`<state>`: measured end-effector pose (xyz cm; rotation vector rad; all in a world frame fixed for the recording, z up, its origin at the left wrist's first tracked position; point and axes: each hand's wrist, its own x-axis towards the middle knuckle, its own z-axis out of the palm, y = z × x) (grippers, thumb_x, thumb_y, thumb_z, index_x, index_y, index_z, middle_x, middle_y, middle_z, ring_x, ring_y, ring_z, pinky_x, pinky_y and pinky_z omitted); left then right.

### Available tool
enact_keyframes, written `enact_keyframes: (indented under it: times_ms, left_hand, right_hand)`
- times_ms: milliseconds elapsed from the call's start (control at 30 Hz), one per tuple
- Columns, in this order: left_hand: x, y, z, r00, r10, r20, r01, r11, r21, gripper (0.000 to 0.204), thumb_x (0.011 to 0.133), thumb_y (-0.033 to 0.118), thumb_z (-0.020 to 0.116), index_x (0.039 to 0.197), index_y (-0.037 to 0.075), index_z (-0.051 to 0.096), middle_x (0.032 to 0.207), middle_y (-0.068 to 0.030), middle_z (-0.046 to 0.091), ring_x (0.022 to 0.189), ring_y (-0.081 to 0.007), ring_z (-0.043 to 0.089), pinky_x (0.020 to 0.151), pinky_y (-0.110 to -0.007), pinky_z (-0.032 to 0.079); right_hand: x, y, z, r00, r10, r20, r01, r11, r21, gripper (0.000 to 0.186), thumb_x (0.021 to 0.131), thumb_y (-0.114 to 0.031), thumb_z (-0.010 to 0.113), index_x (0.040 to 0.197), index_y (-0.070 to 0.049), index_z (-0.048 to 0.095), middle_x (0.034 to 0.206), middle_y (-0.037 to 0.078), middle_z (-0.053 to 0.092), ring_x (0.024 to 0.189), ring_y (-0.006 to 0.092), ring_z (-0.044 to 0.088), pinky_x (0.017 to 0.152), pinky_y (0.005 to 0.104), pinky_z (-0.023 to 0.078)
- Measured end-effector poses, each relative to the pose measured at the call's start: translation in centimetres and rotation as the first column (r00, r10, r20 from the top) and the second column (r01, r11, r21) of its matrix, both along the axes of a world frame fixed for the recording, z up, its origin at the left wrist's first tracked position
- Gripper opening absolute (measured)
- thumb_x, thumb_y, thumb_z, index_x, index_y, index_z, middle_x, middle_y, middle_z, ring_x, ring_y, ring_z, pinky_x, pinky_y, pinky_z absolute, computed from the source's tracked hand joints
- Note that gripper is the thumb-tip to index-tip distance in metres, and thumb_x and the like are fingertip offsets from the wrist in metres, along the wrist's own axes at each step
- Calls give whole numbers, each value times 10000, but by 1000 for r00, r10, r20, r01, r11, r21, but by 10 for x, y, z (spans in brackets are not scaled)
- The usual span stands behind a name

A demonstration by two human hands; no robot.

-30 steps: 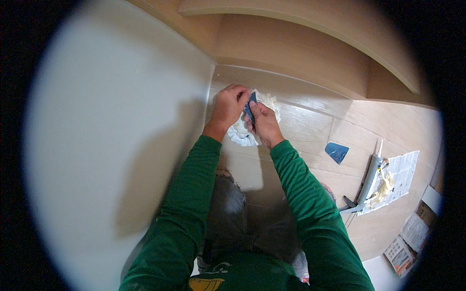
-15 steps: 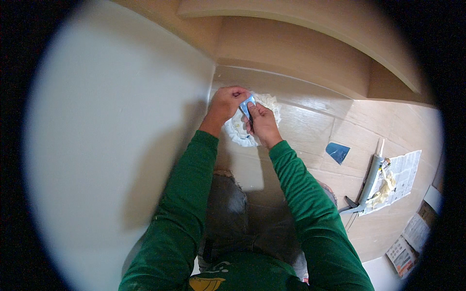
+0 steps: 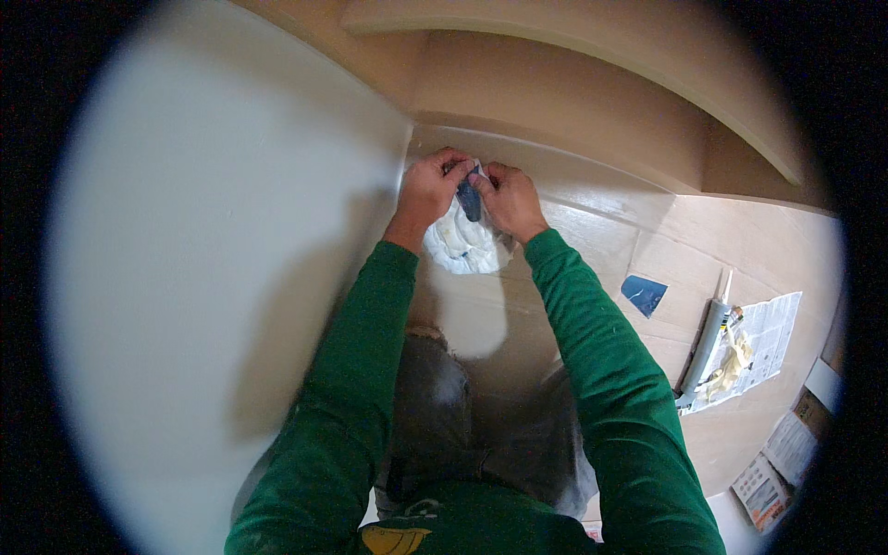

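Observation:
In front of me, close to the wall corner, both hands have their fingers closed on a small dark blue flat scraper [image 3: 470, 202]. My left hand [image 3: 428, 194] pinches its upper left side. My right hand [image 3: 514, 200] grips it from the right with the thumb on its face. A bit of white shows between the fingertips; whether it is cloth or paper I cannot make out. Below the hands a crumpled white cloth [image 3: 464, 242] lies on the floor, its far part hidden by them. A second blue scraper [image 3: 644, 295] lies flat to the right.
A caulking gun [image 3: 706, 344] rests at the right beside a newspaper sheet [image 3: 775, 335] bearing a smeared cream-coloured lump [image 3: 733, 363]. Cardboard pieces [image 3: 763, 490] lie farther right. A white wall [image 3: 222, 231] rises close on my left, and a wooden shelf unit [image 3: 555, 88] stands ahead.
My right hand has moved up and slightly right, level with the left. The scraper has turned from a bright, shiny look to dark, uncovering more of the cloth.

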<state>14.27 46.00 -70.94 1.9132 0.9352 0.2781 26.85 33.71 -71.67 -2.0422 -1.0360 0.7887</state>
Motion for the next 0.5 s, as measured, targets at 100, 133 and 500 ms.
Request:
enact_keyframes:
  times_ms: [100,133,500]
  left_hand:
    - [4,5,-13,997,55,57,-61,992,106,243,947,221,723,1081,22,761,980,-143,774,878,-277,734,837,-390,575]
    - [6,10,-17,998,28,58,-42,968,249,232,939,205,719,1083,30,766,994,-149,770,897,-306,729,858,-410,573]
    - [7,4,-12,994,-48,-94,95,797,596,300,920,163,683,1218,146,719,1102,-165,663,1030,-384,647,883,-492,551]
  right_hand:
    - [-14,20,-14,984,-175,24,175,984,-27,392,965,-394,659,957,-16,763,904,270,714,921,459,694,828,500,536]
    - [-12,25,-17,981,-185,56,187,982,-31,398,961,-402,657,947,-19,767,905,270,715,920,458,695,828,504,534]
    - [13,37,-26,998,-36,42,42,988,-149,451,965,-449,631,928,-18,758,876,248,719,890,428,701,802,493,527]
